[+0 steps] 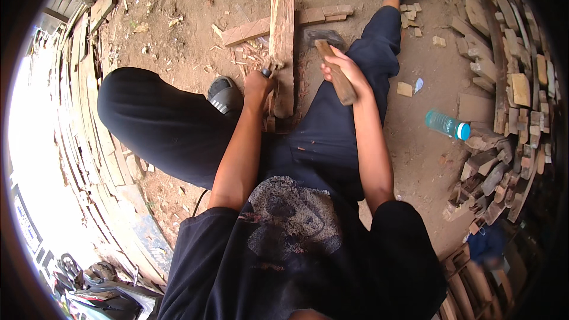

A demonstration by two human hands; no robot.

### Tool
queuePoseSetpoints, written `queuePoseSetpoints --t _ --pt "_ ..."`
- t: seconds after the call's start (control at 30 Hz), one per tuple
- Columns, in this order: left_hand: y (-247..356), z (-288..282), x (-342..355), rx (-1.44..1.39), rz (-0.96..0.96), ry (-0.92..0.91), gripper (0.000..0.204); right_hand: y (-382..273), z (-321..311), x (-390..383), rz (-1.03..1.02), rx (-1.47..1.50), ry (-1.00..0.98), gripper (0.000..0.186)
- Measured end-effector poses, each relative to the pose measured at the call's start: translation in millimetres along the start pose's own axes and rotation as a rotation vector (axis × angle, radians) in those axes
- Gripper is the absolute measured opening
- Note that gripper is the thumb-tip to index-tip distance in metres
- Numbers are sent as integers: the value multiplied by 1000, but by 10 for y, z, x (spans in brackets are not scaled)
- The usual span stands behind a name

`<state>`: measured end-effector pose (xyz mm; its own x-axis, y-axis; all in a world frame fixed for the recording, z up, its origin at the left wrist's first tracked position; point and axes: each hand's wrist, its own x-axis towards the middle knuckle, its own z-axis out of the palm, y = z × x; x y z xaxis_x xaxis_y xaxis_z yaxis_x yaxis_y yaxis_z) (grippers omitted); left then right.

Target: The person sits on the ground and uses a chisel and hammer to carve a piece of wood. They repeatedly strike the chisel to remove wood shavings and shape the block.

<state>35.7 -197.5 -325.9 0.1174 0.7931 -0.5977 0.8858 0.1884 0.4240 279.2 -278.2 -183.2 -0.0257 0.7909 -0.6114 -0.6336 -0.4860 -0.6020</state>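
Wooden club [336, 75] clamped in right fingers [326, 71], left fingers [266, 83] wrapped around a chisel-like tool [267, 73] by the beam [282, 29].

Browns and near-blacks around me, with one splash of teal

My black short-sleeved T-shirt [308, 272] has a speckled grey print [293, 216]; my long trousers [314, 136] are dark navy, my dark-grey open slipper [223, 95] white-striped, the long wooden block [283, 35] tan streaked reddish-brown, the blocky wooden mallet [336, 74] plain brown, the see-through plastic bottle [443, 123] teal
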Motion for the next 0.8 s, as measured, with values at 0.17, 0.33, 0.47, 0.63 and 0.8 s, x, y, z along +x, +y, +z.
queuePoseSetpoints --t 0.17,0.33,0.47,0.63,0.8 --pt "88 -19 -265 128 -35 -124 34 -157 153 -1577 -361 249 -16 61" --pt "-124 323 -31 501 247 -605 35 -81 -50 -2698 -425 -120 412 59" --pt "-97 653 -15 441 94 -569 44 212 -765 -3113 -451 34 536 55" --pt "-40 303 -345 396 -194 -470 58 556 -1242 -2666 -203 -263 918 39" --pt "313 34 -648 534 -161 -669 68 1118 -1317 -2026 29 -317 1058 38"
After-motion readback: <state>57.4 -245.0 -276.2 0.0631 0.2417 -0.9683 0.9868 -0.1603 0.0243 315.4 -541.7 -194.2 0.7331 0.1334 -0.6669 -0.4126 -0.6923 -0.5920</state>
